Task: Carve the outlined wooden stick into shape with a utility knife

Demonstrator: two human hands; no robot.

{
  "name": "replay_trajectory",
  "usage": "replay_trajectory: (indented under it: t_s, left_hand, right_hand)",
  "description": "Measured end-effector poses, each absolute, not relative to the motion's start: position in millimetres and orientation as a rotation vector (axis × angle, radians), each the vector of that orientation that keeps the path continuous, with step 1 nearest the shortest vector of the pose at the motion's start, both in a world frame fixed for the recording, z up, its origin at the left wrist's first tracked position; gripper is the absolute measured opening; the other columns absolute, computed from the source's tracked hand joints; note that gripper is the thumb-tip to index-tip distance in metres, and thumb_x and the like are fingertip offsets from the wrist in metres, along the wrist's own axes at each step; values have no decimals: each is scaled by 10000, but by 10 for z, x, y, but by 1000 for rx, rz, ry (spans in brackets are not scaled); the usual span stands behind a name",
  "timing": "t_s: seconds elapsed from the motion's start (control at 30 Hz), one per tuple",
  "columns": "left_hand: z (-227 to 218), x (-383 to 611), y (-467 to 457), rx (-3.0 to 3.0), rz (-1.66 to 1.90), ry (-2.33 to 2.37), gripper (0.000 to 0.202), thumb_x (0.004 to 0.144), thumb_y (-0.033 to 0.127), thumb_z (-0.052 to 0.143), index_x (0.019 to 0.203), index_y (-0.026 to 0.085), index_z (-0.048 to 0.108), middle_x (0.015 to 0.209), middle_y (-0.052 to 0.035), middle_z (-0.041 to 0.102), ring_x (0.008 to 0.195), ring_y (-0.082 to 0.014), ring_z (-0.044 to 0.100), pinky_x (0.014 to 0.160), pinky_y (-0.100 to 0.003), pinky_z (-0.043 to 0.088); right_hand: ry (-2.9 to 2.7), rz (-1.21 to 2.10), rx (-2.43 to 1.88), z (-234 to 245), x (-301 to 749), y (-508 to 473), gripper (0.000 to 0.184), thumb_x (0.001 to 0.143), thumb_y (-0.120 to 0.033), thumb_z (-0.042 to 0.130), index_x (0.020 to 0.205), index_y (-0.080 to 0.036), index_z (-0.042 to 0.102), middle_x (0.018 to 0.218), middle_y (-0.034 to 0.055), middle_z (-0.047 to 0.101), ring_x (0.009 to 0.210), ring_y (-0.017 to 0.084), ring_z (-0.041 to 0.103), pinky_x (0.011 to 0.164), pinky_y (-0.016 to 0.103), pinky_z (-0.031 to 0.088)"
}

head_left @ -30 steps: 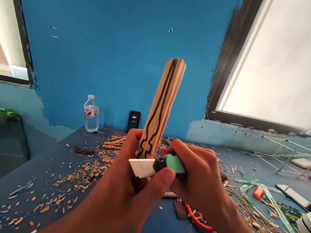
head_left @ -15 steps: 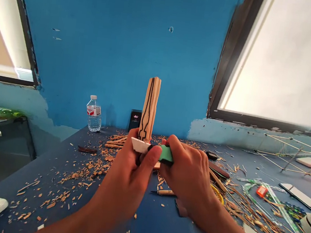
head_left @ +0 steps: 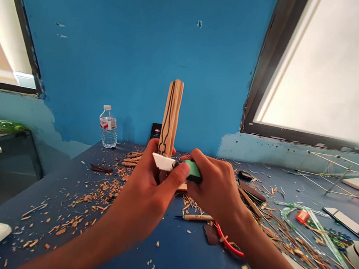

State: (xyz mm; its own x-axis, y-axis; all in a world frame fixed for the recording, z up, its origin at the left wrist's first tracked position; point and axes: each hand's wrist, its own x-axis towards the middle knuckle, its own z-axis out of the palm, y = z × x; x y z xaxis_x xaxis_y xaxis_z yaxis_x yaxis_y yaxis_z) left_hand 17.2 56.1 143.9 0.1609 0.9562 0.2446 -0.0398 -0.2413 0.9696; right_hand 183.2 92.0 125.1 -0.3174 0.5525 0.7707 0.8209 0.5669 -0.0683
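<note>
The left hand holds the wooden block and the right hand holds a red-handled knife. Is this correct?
The handle is not red but green in the head view. The left hand holds the wooden block and the right hand holds the knife.

This looks like a makeshift craft workshop: wood shavings [head_left: 108, 188] litter the blue counter [head_left: 190, 262], a wooden-handled tool [head_left: 198, 218] lies there, a line-marked wooden block [head_left: 171, 116] is held above, and the wall [head_left: 127, 49] is patchily painted.
</note>
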Motion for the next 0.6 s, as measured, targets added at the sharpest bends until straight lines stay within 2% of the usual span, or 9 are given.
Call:
replay_trajectory:
  t_s: [0.13,0.27,0.43,0.6]
  left_hand:
    - [1437,145,485,1535,1289,963,451,896,494,774,1190,288,502,543,128,363,430,-70,274,386,-184,200]
    - [1423,144,447,1580,1317,859,340,934,458,754,1110,277,528,632,101,445,483,-55,290,414,-169,213]
    - [1408,206,505,1412,1198,765,352,942,500,742,1044,267,499,527,143,284,425,-42,201,366,-146,155]
    - [1444,284,540,1232,1185,777,362,956,470,728,1004,272,428,527,153,303,425,-38,213,359,-102,222]
  right_hand:
    - [-2086,-299,-1031,1348,1927,835,111,739,-203,532,796,-242,445,623,-50,555,529,110,372,544,297,212]
    - [-2066,-334,-1005,1391,1944,769,180,793,-236,572,754,-243,396,584,-64,514,511,102,294,538,301,182]
    - [-1969,-592,-1173,1350,1922,793,156,764,-252,642,771,-237,486,598,-28,633,485,122,436,547,302,152]
    - [-1889,-714,-1279,1244,1830,855,149,723,-163,635,835,-225,559,664,9,693,543,165,571,574,310,196]
